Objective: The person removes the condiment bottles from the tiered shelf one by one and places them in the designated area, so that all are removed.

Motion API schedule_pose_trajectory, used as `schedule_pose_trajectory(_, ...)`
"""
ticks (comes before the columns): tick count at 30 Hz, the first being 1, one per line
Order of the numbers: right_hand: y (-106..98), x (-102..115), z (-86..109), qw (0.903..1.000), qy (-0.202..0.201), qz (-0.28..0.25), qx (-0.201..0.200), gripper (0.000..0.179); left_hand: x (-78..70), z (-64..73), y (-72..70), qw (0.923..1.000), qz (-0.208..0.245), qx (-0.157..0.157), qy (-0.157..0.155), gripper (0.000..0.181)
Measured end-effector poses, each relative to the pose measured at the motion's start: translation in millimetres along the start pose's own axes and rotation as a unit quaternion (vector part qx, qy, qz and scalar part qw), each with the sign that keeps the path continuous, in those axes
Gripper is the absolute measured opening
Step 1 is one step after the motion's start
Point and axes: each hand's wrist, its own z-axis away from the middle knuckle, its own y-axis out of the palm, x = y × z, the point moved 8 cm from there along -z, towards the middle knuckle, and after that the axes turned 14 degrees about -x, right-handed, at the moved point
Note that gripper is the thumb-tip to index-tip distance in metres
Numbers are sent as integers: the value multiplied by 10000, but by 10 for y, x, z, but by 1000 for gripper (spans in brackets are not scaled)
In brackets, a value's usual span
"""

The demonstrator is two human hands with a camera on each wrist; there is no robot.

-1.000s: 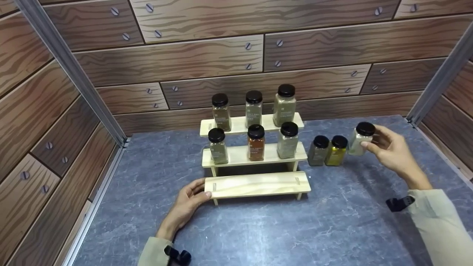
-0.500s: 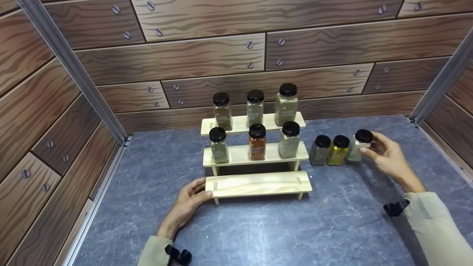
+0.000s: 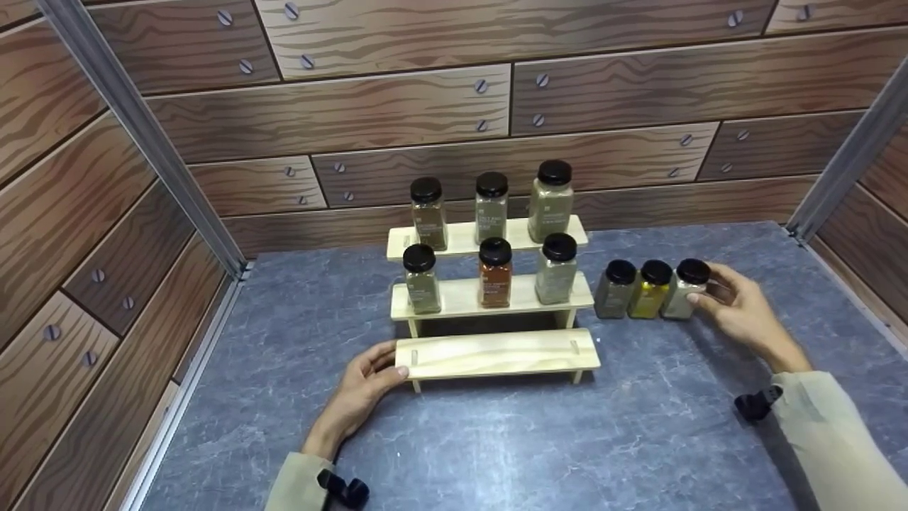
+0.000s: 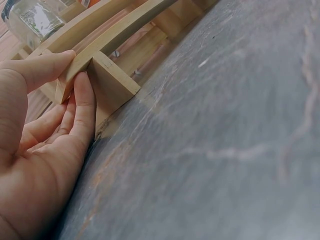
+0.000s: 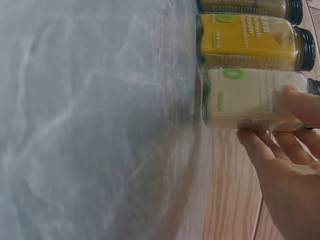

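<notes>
My left hand (image 3: pixel 360 387) pinches the left end of the lowest step of a pale wooden tiered spice rack (image 3: pixel 496 355), thumb on top and fingers underneath, as the left wrist view shows. My right hand (image 3: pixel 741 312) holds a spice jar of pale powder (image 5: pixel 250 97) with a black lid, thumb on its front and fingers along its side. That jar stands upright at the right end of a short row on the table. Beside it is a turmeric powder jar (image 3: pixel 648 294), then a jar of greyish powder (image 3: pixel 614 294) nearest the rack.
On the rack's middle step stand a jar of red-orange powder (image 3: pixel 494 280) and two greenish jars, left and right. Three taller jars, one of them a brown jar (image 3: pixel 429 220), occupy the top step. A wood-patterned wall (image 3: pixel 411 113) rises behind the grey table (image 3: pixel 482 447).
My right hand has lowered the pale powder jar and moved it left, up beside the turmeric jar. The left hand keeps its pinch on the rack.
</notes>
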Motion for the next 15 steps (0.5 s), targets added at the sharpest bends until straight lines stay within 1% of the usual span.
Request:
schedule_pose_trajectory(9, 33, -40, 28, 9996, 100, 255, 100, 59, 12, 2, 4, 10000, -3, -4, -50, 71)
schedule_pose_trajectory(15, 29, -39, 26, 9997, 37, 215, 54, 59, -8, 8, 4, 10000, -44, -1, -9, 70)
